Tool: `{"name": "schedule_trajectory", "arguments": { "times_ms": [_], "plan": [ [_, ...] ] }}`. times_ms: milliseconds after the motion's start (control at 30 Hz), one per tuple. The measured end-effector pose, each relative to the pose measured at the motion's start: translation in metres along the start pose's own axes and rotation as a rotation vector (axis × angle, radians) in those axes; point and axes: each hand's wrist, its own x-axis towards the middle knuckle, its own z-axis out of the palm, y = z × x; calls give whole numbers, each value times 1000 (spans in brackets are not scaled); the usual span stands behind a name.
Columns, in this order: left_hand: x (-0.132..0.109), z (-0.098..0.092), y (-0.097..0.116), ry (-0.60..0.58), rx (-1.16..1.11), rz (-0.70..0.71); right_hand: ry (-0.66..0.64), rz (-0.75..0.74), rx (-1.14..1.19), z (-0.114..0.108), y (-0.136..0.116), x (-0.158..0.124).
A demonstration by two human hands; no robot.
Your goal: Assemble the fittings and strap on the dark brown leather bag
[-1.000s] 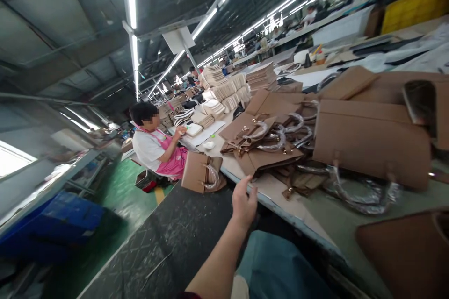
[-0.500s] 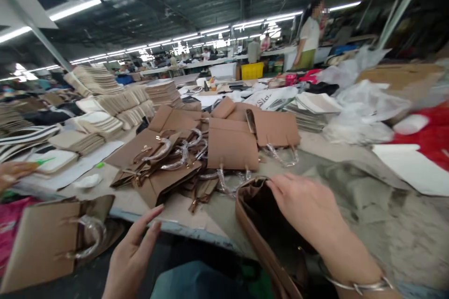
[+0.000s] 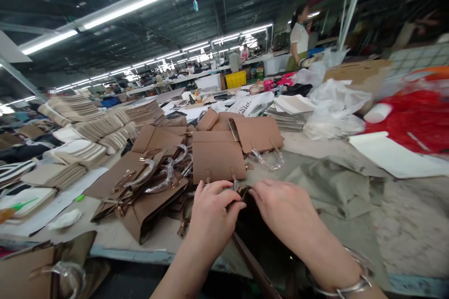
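Note:
Both hands meet at the top edge of an open brown handbag with a dark inside, at the table's near edge. My left hand pinches at the bag's far rim, thumb and fingers closed. My right hand grips the same rim just to the right, a metal bracelet on its wrist. What lies between the fingertips is partly hidden. Just beyond the hands lies a brown bag with handles toward me. A heap of similar bags with plastic-wrapped handles spreads to the left.
Stacks of beige pieces stand at the left. Another brown bag sits at the lower left, off the table's near edge. Olive cloth lies right of my hands. Beyond it are clear plastic bags and red material. A person stands farther back.
My left hand has moved right and closed on the bag's rim beside my right hand. The view has turned slightly right, and a co-worker's hand at far left has mostly left view.

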Motion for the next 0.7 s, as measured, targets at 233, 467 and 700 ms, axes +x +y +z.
{"name": "schedule_trajectory", "arguments": {
  "times_ms": [233, 467, 700],
  "plan": [
    [3, 10, -12, 121, -202, 25, 31, -17, 46, -3, -2, 1],
    [4, 18, -11, 221, -191, 12, -4, 28, 100, -5, -3, 1],
    [6, 18, -8, 214, -241, 5, 15, 37, 125, -9, -8, 4]
  ]
}}
